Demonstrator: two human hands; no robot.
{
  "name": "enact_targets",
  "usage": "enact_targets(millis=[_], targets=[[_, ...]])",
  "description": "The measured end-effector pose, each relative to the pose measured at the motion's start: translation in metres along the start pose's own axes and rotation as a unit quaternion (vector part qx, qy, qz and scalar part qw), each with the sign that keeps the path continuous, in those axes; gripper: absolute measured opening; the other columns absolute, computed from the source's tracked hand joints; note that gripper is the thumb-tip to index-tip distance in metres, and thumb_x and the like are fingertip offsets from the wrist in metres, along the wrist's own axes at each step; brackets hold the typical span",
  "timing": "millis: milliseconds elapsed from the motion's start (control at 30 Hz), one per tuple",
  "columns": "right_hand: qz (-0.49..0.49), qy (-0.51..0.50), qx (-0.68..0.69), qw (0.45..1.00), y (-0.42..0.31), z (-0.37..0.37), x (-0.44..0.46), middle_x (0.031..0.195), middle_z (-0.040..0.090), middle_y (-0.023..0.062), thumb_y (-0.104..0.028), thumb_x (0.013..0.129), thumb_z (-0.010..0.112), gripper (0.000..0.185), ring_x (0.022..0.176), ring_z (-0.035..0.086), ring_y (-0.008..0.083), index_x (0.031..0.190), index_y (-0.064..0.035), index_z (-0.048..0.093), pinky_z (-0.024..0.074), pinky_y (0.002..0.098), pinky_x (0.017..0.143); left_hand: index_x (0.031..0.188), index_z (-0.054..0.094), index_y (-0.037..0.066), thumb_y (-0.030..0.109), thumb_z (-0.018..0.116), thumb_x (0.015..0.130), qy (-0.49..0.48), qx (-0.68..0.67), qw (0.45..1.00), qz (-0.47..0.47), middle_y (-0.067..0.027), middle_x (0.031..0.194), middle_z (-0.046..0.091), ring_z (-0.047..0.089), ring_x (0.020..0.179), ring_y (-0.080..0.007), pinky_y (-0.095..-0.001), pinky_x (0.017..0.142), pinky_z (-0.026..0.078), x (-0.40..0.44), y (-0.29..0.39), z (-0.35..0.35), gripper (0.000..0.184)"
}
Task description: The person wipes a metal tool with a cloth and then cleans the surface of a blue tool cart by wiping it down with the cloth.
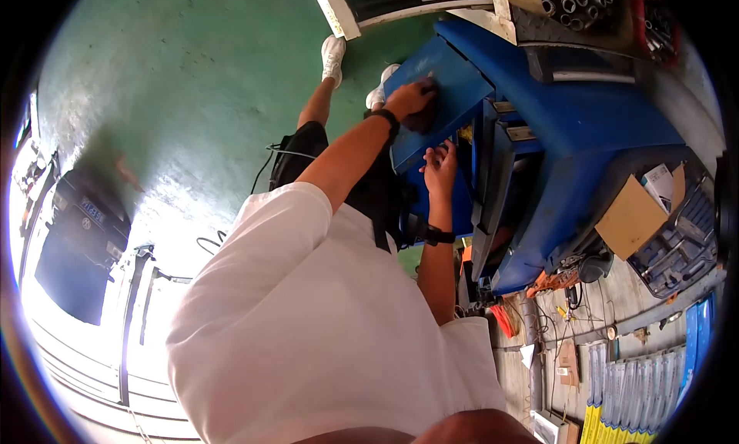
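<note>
My left hand [409,99] is closed on a dark cloth [422,121] and presses it against a blue panel [450,78] of a blue metal cabinet [608,128]. A black band circles that wrist. Lower down, my right hand [439,169] is close to the panel's lower edge, its fingers apart and loosely curled. Nothing shows in its grip; I cannot tell whether it touches the edge. Beside it are yellow items [466,133] in a gap and tall dark drawer or door edges [500,190], partly hidden.
A shelf with metal sockets [573,5] stands above the cabinet. To the right lie a cardboard box [631,217] and a grey tool case [681,248]. Packaged long items [635,390] hang lower right. A dark vehicle [81,244] is across the green floor [192,82].
</note>
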State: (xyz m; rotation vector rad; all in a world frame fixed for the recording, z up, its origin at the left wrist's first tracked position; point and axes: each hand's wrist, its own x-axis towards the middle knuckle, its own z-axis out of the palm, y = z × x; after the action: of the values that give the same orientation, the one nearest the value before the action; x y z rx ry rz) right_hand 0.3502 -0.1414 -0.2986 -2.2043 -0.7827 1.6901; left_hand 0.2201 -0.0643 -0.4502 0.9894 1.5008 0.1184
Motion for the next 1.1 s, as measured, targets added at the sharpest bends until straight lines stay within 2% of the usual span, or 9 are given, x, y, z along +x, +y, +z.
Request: enact_targets(millis=[133, 200, 267, 400, 567, 667, 833, 967, 1100], targets=[[-0.045, 0.030, -0.121, 0.991, 0.017, -0.006, -0.003, 0.097, 0.063, 0.0134, -0.014, 0.097, 0.056, 0.052, 0.073, 0.062, 0.0146, 0.140, 0.0011, 0.032, 0.0526, 0.0265, 0.049, 0.119, 0.065, 0.014, 0.050, 0.057, 0.090, -0.027, 0.014, 0.999, -0.028, -0.0198, 0.110, 0.067, 0.063, 0.103, -0.0393, -0.0437, 0.091, 0.050, -0.018, -0.043, 0.022, 0.047], [-0.077, 0.037, -0.209, 0.974, 0.017, -0.005, -0.007, 0.096, 0.063, 0.0135, -0.016, 0.099, 0.053, 0.054, 0.072, 0.064, 0.0152, 0.144, 0.0001, 0.029, 0.0535, 0.0273, 0.050, 0.123, 0.062, 0.013, 0.046, 0.059, 0.090, -0.045, -0.113, 0.992, -0.029, -0.0186, 0.118, 0.065, 0.061, 0.110, -0.0349, -0.0406, 0.094, 0.048, -0.012, -0.044, 0.029, 0.047], [0.107, 0.025, -0.039, 0.993, -0.007, 0.003, -0.021, 0.096, 0.063, 0.0139, -0.021, 0.103, 0.046, 0.056, 0.069, 0.066, 0.0166, 0.150, -0.0021, 0.022, 0.0562, 0.0284, 0.054, 0.125, 0.060, 0.012, 0.043, 0.059, 0.089, -0.027, -0.155, 0.988, 0.008, -0.0181, 0.119, 0.064, 0.061, 0.111, -0.0334, -0.0398, 0.095, 0.047, 0.006, -0.018, 0.031, 0.047], [0.080, 0.043, -0.004, 0.996, 0.018, -0.009, -0.016, 0.094, 0.062, 0.0127, -0.022, 0.104, 0.043, 0.056, 0.064, 0.064, 0.0159, 0.150, -0.0010, 0.020, 0.0578, 0.0292, 0.057, 0.129, 0.054, 0.012, 0.035, 0.060, 0.089, -0.064, -0.191, 0.978, 0.056, -0.0192, 0.120, 0.062, 0.060, 0.111, -0.0355, -0.0404, 0.096, 0.046, 0.018, 0.065, -0.008, 0.047], [0.070, 0.013, -0.008, 0.997, 0.017, -0.017, -0.019, 0.097, 0.058, 0.0112, -0.025, 0.104, 0.045, 0.059, 0.065, 0.062, 0.0149, 0.150, 0.0014, 0.019, 0.0595, 0.0295, 0.062, 0.127, 0.054, 0.012, 0.037, 0.058, 0.090, 0.037, -0.152, 0.976, 0.154, -0.0241, 0.116, 0.062, 0.059, 0.107, -0.0427, -0.0452, 0.091, 0.048, 0.042, 0.034, 0.018, 0.045], [0.063, 0.061, 0.026, 0.996, 0.025, -0.009, -0.024, 0.097, 0.057, 0.0114, -0.025, 0.104, 0.044, 0.059, 0.068, 0.063, 0.0151, 0.149, 0.0023, 0.019, 0.0604, 0.0295, 0.067, 0.125, 0.055, 0.012, 0.035, 0.054, 0.092, -0.054, -0.090, 0.994, 0.031, -0.0245, 0.115, 0.062, 0.059, 0.107, -0.0425, -0.0466, 0.089, 0.049, 0.043, -0.009, 0.028, 0.041], [0.061, 0.052, 0.001, 0.997, 0.015, -0.013, -0.026, 0.093, 0.055, 0.0099, -0.024, 0.104, 0.043, 0.058, 0.072, 0.063, 0.0149, 0.150, 0.0026, 0.019, 0.0611, 0.0306, 0.072, 0.127, 0.055, 0.011, 0.034, 0.053, 0.094, -0.156, -0.037, 0.986, 0.052, -0.0230, 0.113, 0.064, 0.060, 0.107, -0.0416, -0.0460, 0.092, 0.048, 0.038, -0.086, 0.043, 0.040], [0.037, 0.059, -0.007, 0.998, 0.024, -0.015, -0.026, 0.092, 0.054, 0.0087, -0.023, 0.105, 0.042, 0.058, 0.073, 0.064, 0.0145, 0.150, 0.0028, 0.017, 0.0612, 0.0313, 0.073, 0.131, 0.055, 0.018, 0.040, 0.052, 0.092, -0.097, -0.105, 0.989, 0.028, -0.0213, 0.119, 0.063, 0.059, 0.110, -0.0425, -0.0485, 0.095, 0.046, 0.049, -0.111, 0.081, 0.045], [0.066, 0.073, -0.006, 0.995, 0.015, -0.013, -0.026, 0.091, 0.054, 0.0086, -0.023, 0.105, 0.043, 0.059, 0.074, 0.064, 0.0144, 0.149, 0.0045, 0.016, 0.0611, 0.0312, 0.073, 0.130, 0.056, 0.015, 0.038, 0.056, 0.093, -0.067, -0.123, 0.989, 0.049, -0.0195, 0.119, 0.063, 0.060, 0.110, -0.0370, -0.0431, 0.095, 0.047, 0.064, -0.034, 0.029, 0.043]])
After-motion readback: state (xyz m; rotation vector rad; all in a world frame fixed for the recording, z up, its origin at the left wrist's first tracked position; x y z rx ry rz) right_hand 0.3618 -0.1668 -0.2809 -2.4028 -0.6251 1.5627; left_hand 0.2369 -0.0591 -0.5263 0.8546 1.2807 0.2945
